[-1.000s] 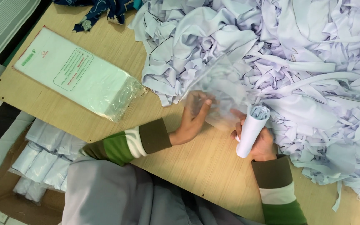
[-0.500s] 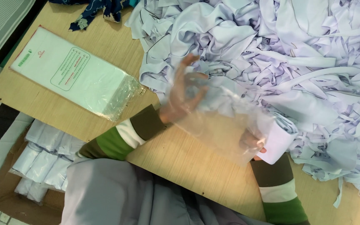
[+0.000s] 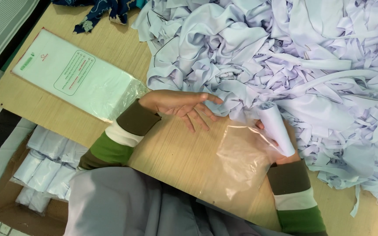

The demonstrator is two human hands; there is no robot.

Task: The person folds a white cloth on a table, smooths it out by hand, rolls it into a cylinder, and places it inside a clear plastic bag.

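Loosely crinkled, clear plastic bag beside tightly rolled white cloth

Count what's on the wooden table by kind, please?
Rolled white cloth, in the right hand: 1
Loose clear plastic bag: 1
Flat pack of bags: 1
Heap of white cloth: 1
Dark patterned cloth: 1
Total: 5

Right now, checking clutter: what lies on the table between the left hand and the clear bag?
Head view: only bare table between left hand and clear bag.
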